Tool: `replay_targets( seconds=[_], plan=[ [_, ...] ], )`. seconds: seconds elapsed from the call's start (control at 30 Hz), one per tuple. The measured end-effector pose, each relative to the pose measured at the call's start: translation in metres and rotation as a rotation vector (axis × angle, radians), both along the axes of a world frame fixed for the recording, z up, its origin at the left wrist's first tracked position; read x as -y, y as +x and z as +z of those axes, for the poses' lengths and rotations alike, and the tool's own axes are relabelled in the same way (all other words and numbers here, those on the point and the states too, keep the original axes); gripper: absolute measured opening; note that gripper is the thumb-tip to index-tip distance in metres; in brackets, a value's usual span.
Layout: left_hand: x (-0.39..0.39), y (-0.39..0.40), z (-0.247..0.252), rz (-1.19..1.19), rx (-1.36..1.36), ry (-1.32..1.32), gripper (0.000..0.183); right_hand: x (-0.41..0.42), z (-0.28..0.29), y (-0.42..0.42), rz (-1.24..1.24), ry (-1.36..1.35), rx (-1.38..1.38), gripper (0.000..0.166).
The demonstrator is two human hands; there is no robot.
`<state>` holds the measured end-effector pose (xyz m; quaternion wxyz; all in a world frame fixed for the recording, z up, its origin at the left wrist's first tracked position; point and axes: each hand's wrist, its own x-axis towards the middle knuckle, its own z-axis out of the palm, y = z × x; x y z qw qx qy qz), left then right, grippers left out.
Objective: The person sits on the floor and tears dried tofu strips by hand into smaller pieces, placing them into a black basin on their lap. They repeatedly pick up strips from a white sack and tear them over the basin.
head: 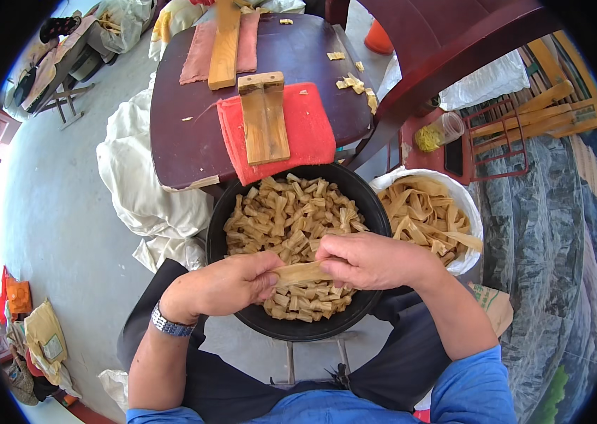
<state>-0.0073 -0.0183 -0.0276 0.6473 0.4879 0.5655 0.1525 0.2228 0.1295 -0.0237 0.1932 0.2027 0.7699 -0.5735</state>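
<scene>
A flat tan strip [302,273], perhaps dried tofu skin, is stretched between my two hands. My left hand [232,281], below a metal watch [171,322], pinches its left end between thumb and fingers. The other end is gripped by my right hand [364,259]. Both hands are above a round black tub [309,333] filled with many small knotted pieces [282,217] of the same tan material. To the right of the tub, a white sack [470,259] with a rolled rim holds loose long strips [425,212].
A dark red wooden chair [182,143] stands beyond the tub. On its seat lie a red cloth [311,127], a wooden block tool [264,127] and scattered scraps [351,83]. A clear jar [438,132] and a phone [453,157] rest on a red stand at right. White cloth sacks [139,164] lie left.
</scene>
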Motion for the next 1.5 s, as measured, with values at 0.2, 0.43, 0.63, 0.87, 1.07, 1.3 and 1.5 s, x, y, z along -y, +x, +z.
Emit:
replay_targets(
  seconds=[0.2,0.43,0.63,0.87,1.07,1.3,1.5],
  plan=[
    [-0.004,-0.005,0.015,0.100,0.047,-0.103,0.019,0.006,-0.007,0.007,0.029,0.236,-0.189,0.019],
    [0.000,-0.013,0.027,0.291,0.349,-0.240,0.025,0.014,0.004,0.005,0.056,0.610,-0.575,0.021],
    [0.002,-0.013,0.036,0.452,0.393,-0.259,0.031,0.011,0.001,0.002,-0.024,0.724,-0.667,0.017],
    [0.003,-0.006,0.031,0.562,0.446,0.035,0.030,0.013,0.006,-0.001,-0.344,0.246,-0.536,0.025],
    [-0.002,0.009,0.017,0.730,0.316,0.255,0.015,0.019,0.026,-0.005,-0.626,-0.691,-0.386,0.031],
    [0.003,0.035,0.023,0.616,0.384,0.203,0.018,0.027,0.018,-0.019,-0.381,0.012,-0.381,0.044],
    [0.000,0.034,0.008,0.737,0.637,0.089,0.025,0.032,0.001,-0.025,-0.129,0.792,-0.601,0.036]
  ],
)
